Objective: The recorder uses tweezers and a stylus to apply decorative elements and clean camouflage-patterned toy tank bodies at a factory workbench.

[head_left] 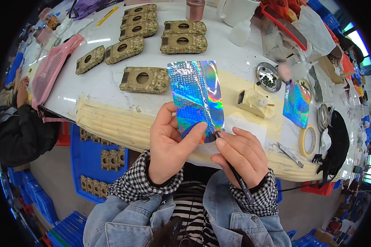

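Observation:
My left hand (pixel 165 149) is closed on a shiny holographic sheet (pixel 192 92), thumb on its face and fingers behind, holding it tilted above the table edge. Small square marks cover the sheet's left part. Black tweezers (pixel 237 178) rest in my right hand (pixel 244 159), pinched between thumb and fingers. Their tip meets the sheet's lower right part; whether it grips anything there is too small to tell. Just beyond the sheet's left edge lies a camouflage model tank hull (pixel 142 79) with a round hole in its top.
Several more camouflage hulls (pixel 183 43) stand farther back. To the right are a tan block-like holder (pixel 255 103), a round metal dish (pixel 269 77), another holographic sheet (pixel 297 103), a tape roll (pixel 308 140) and a utility knife (pixel 290 155). A pink basket (pixel 55 70) stands left, near another person's hand (pixel 22 92).

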The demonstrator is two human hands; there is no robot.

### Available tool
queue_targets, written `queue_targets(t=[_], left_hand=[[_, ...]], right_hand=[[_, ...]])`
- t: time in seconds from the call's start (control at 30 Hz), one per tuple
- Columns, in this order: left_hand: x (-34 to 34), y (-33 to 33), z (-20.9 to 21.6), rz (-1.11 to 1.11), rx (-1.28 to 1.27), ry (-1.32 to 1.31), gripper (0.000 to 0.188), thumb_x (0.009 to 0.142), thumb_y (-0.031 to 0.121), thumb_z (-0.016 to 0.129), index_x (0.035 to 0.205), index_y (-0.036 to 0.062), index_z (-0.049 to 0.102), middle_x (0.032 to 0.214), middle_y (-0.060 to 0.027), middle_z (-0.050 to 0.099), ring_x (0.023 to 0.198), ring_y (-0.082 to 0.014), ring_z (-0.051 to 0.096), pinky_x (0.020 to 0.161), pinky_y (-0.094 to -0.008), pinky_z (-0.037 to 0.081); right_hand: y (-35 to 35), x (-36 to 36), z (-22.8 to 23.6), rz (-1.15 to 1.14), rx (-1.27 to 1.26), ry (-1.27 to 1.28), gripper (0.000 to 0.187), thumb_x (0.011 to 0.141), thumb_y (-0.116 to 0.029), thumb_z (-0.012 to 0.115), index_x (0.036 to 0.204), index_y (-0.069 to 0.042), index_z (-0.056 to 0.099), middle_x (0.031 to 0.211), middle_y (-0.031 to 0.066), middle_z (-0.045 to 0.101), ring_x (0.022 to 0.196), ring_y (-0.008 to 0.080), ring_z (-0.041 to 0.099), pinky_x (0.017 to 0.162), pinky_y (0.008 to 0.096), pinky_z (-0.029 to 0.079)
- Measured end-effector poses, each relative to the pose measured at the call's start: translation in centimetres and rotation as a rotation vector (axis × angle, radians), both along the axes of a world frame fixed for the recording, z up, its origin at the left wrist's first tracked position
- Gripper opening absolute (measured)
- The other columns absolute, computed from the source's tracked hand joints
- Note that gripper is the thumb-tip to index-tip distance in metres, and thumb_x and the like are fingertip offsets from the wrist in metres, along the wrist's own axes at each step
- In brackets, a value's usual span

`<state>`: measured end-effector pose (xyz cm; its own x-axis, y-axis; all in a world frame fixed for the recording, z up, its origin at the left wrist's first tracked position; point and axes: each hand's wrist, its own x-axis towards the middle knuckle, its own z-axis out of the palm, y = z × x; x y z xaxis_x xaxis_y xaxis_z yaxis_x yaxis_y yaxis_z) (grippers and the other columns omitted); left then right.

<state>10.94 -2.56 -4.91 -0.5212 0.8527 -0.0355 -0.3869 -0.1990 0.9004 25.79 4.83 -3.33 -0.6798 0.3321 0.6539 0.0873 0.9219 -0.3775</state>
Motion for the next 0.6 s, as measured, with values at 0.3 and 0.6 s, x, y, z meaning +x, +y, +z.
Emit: queue_targets(t=[0.3, 0.6], left_hand=[[0.09, 0.01, 0.13, -0.004, 0.02, -0.003, 0.038, 0.082, -0.005, 0.062, 0.115, -0.0017, 0.041, 0.101, -0.0111, 0.064, 0.088, -0.0113, 0.063, 0.074, -0.0226, 0.052], [0.04, 0.08, -0.09, -0.005, 0.026, -0.029, 0.035, 0.082, -0.006, 0.061, 0.112, -0.0014, 0.042, 0.1, -0.0114, 0.064, 0.09, -0.012, 0.063, 0.076, -0.0233, 0.052]], right_hand=[[0.07, 0.03, -0.1, 0.012, -0.037, 0.016, 0.033, 0.072, -0.013, 0.076, 0.101, -0.002, 0.065, 0.09, 0.0111, 0.066, 0.085, 0.0231, 0.066, 0.08, 0.0382, 0.053], [0.05, -0.13, -0.3, 0.0, -0.053, 0.028, 0.032, 0.072, -0.012, 0.076, 0.1, -0.002, 0.065, 0.088, 0.0104, 0.066, 0.084, 0.0229, 0.066, 0.08, 0.0383, 0.053]])
